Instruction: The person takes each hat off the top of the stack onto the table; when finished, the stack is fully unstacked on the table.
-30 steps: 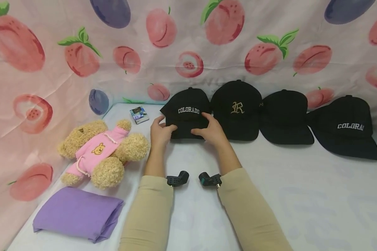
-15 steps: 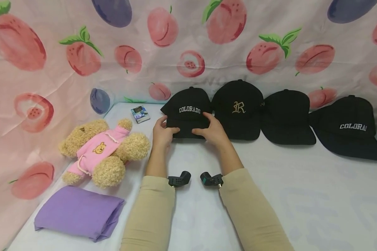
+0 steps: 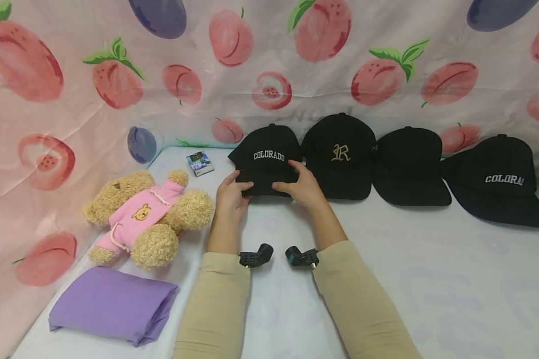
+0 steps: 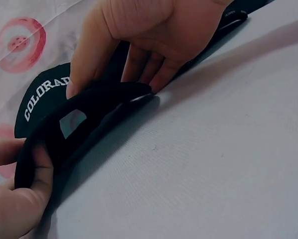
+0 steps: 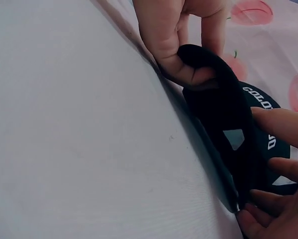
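Observation:
A black baseball cap [image 3: 269,142] with white "COLORADO" lettering stands at the left end of a row of caps, in front of the printed cloth. My left hand [image 3: 229,202] grips the left edge of its brim, thumb on top; the right wrist view shows a finger of that left hand [image 5: 164,35] curled under the brim. At the brim's right side, my right hand [image 3: 306,188] holds the edge between thumb and fingers, with its index finger near the lettering. Both wrist views show the brim's curved underside [image 4: 96,107] just above the white surface.
To the right stand a black cap with a gold R [image 3: 340,174], a plain black cap [image 3: 408,169] and another lettered cap [image 3: 498,194]. On the left lie a small box [image 3: 199,163], a teddy bear [image 3: 139,214] in pink and a folded purple cloth [image 3: 112,304].
My left hand has shifted slightly down, its fingers going from the cap's side to under the brim. The brim's front edge sits a little higher. My right hand stays nearly in place.

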The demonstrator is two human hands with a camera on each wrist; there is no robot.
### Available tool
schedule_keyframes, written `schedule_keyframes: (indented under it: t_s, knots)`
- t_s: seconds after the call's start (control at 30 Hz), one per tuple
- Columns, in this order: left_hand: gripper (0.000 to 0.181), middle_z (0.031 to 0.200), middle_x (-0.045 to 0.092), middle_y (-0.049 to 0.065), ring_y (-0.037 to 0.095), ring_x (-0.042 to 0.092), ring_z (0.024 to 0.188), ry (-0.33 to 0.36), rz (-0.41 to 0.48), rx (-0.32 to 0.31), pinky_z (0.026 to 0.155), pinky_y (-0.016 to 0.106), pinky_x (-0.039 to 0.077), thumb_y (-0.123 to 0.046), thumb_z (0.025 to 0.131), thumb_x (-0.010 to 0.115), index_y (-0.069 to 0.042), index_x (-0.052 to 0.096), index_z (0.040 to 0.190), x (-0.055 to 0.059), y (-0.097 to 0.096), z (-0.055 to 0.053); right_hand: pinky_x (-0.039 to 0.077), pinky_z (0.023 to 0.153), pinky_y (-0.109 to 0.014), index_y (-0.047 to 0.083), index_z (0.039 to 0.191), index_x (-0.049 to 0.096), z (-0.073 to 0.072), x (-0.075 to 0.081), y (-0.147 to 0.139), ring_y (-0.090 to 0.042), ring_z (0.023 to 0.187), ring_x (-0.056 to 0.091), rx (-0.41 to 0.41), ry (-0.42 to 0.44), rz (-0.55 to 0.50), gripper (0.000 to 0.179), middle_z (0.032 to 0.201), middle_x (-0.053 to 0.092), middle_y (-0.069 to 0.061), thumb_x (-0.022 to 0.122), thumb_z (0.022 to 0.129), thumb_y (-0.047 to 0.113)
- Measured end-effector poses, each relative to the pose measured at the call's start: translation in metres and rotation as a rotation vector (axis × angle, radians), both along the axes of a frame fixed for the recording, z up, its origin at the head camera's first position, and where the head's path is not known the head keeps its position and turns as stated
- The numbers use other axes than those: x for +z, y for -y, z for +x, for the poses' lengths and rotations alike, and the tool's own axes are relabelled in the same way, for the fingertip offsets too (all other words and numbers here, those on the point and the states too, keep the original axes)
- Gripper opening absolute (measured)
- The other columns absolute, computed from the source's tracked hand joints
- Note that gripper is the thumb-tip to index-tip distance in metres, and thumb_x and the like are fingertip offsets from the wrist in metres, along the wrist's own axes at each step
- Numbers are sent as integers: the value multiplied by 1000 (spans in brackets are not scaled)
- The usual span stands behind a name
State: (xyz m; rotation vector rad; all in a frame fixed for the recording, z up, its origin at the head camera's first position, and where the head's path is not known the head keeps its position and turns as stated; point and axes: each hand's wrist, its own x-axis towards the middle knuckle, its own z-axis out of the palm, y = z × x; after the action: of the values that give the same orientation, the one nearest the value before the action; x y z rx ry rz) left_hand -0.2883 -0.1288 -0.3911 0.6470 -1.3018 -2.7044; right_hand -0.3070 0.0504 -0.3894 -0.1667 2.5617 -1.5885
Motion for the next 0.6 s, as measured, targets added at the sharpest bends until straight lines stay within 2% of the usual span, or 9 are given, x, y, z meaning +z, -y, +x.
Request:
schedule_keyframes:
  t_s: [0.27, 0.47, 0.6]
  knots:
    - [77, 163, 41, 11, 23, 51, 142, -67, 84, 24, 113, 36, 46, 25, 88, 50, -8, 40, 156, -2, 1, -2, 26, 126, -53, 20, 160, 38, 2, 3, 2, -31, 156, 27, -35, -11, -3, 85, 167, 31, -13, 80, 88, 35]
    - [75, 163, 42, 10, 22, 52, 141, -96, 25, 17, 111, 36, 48, 24, 88, 50, -9, 43, 156, 0, 1, 1, 24, 126, -53, 20, 160, 39, 2, 3, 2, -32, 156, 25, -35, -20, -5, 84, 168, 29, -15, 80, 88, 34]
    - [73, 162, 43, 9, 22, 53, 139, -98, -30, 15, 97, 31, 54, 23, 89, 50, -9, 46, 155, 3, 1, 3, 26, 125, -53, 21, 160, 39, 3, 5, 5, -33, 156, 26, -28, -40, 5, 85, 167, 30, -16, 81, 88, 34]
